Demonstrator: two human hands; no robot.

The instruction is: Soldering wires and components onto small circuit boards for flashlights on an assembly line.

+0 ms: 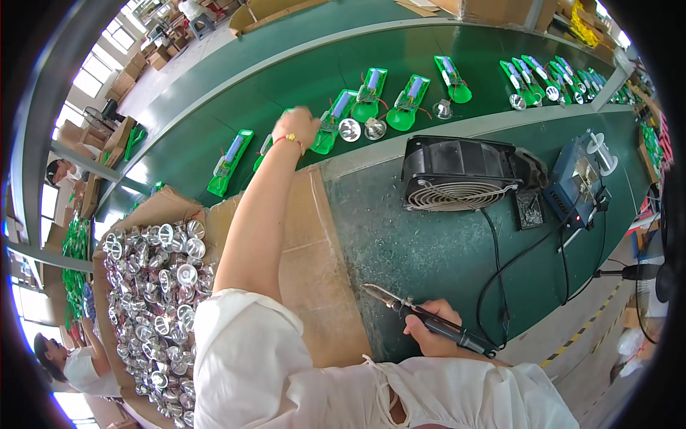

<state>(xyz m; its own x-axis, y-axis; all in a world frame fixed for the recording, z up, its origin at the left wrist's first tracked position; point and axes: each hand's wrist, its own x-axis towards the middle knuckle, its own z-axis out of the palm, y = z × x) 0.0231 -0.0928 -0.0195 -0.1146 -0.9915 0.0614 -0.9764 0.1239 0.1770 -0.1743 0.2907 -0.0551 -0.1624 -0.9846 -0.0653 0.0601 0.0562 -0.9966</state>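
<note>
My left hand (296,129), with a red cord at the wrist, is stretched out over the green belt. Its fingers are curled down over one of the green plastic housings (261,156), and what they grip is hidden. Nearby housings (331,123) each carry a blue cell and thin wires, and some have a round silver reflector (349,130) beside them. In my right hand (434,327) is a soldering iron (443,327), its tip pointing up and left above the green worktop.
A cardboard box (161,204) full of silver reflectors stands at left, beside a flat cardboard sheet (314,264). A black fan (457,171), a blue soldering station (572,182) with a solder spool (602,154), and loose black cables (493,275) occupy the right. Other people sit at far left.
</note>
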